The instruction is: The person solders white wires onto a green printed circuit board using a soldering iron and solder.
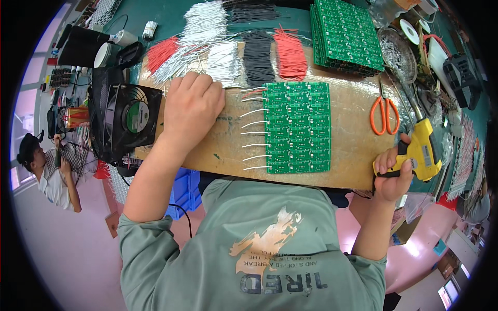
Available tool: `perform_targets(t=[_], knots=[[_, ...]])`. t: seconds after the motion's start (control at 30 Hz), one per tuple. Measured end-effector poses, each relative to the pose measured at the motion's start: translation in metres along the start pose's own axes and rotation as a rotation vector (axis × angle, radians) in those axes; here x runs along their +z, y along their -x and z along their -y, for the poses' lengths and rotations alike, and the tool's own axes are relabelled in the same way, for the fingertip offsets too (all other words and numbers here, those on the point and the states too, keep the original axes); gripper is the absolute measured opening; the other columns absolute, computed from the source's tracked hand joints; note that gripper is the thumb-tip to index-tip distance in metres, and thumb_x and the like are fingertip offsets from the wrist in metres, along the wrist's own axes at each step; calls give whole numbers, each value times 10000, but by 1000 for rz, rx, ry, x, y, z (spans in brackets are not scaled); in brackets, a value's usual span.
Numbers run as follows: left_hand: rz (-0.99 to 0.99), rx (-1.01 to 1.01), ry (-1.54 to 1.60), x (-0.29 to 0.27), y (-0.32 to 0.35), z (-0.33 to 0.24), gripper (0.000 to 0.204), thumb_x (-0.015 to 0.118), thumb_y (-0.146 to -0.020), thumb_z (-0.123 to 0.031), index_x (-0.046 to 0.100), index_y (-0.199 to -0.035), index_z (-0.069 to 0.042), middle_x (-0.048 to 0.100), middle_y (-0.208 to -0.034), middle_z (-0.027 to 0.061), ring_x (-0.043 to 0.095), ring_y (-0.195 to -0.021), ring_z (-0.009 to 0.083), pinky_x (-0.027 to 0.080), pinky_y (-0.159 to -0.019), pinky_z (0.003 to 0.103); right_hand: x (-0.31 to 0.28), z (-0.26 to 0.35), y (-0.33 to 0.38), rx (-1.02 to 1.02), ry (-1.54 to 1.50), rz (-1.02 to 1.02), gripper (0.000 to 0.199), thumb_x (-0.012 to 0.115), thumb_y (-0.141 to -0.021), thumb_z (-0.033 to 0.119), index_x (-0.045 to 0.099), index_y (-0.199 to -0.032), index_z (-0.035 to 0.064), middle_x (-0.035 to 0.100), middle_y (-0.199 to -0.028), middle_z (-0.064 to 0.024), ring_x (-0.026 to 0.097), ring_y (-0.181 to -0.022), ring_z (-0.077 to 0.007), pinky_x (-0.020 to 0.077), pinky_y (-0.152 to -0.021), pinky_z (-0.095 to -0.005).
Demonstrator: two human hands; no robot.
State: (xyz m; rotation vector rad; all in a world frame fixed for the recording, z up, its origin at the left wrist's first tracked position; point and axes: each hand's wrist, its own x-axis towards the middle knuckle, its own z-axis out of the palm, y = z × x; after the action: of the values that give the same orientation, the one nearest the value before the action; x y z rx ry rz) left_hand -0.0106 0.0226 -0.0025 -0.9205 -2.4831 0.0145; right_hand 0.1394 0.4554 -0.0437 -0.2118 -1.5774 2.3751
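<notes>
My left hand (193,106) is closed, knuckles up, at the near end of a bundle of white wires (222,63); whatever its fingertips pinch is hidden beneath it. On the right, my right hand (390,171) is wrapped around the handle of a yellow soldering gun (423,153), its long metal nose pointing away from me. Between the hands, a green circuit board panel (297,128) lies flat on a brown work board (233,140). Several short white wires (254,145) stick out from the panel's left edge, with red ones (254,94) near its far left corner.
A black fan (136,115) stands left of my left hand. Beyond the panel lie black wires (258,59) and red wires (290,54). A stack of green circuit boards (346,36) sits far right, near orange-handled scissors (384,115). Another person (54,168) is at far left.
</notes>
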Motion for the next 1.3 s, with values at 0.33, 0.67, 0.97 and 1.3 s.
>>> perform_targets(t=[0.33, 0.67, 0.97, 1.3], knots=[[-48, -26, 41, 0, 1, -1, 165, 806, -843, -135, 648, -799, -148, 580, -835, -4, 609, -829, 216, 455, -753, 391, 1, 1, -3, -2, 15, 12, 715, 704, -1060, 442, 478, -1551, -26, 543, -805, -24, 521, -598, -144, 435, -572, -325], [-38, -83, 87, 1, 3, -2, 129, 826, -835, -116, 699, -849, -135, 631, -869, -2, 640, -858, 229, 469, -771, 402, 2, 2, -3, 5, 0, 12, 721, 715, -1051, 441, 485, -1544, -32, 547, -811, -26, 527, -600, -147, 439, -575, -328], [30, -127, 155, -6, 3, -3, 97, 834, -859, -134, 749, -904, -128, 675, -909, 1, 668, -900, 236, 485, -793, 413, 0, 1, -3, -1, -2, 16, 723, 720, -1048, 439, 486, -1544, -32, 550, -809, -25, 523, -597, -145, 439, -577, -327], [32, -97, 290, -6, -27, 0, 81, 804, -919, -167, 804, -976, -109, 707, -950, 25, 691, -976, 266, 519, -846, 435, 0, -1, -1, -11, -17, -20, 755, 743, -1037, 455, 478, -1546, -36, 545, -782, -25, 521, -573, -145, 437, -553, -325]])
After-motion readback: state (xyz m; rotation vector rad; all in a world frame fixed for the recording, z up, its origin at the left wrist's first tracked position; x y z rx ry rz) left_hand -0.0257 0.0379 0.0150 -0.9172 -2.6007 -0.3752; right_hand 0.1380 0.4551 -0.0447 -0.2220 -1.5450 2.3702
